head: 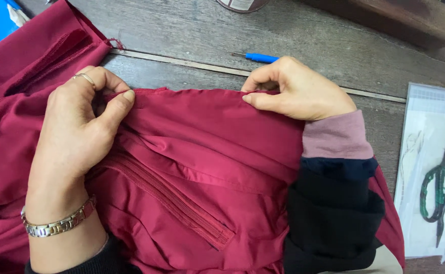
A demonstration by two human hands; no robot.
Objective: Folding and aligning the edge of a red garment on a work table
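Table: one dark wooden table [192, 30], planks running across, everything lies on it.
Garment: one dark red garment [207, 152], spread over the near half of the table, bunched at the left, its top edge pulled taut between the two hands.
Zip: one matching red zip [174, 200], shut, slanting down to the right across the cloth below the hands.
Left hand: one left hand [80, 122], one ring and one metal bracelet on it, thumb pressed against curled fingers, pinching the top edge of the cloth.
Right hand: one right hand [296, 89], sleeve in pink and dark layers, thumb and forefinger closed tight on that same edge, further right.
Scissors: one pair of scissors [443, 177], green-wrapped handles, lying on pale paper sheets [425, 122] at the right, well apart from both hands.
Tool: one small blue-handled tool [258, 57], metal tip pointing left, just beyond the right knuckles, untouched.
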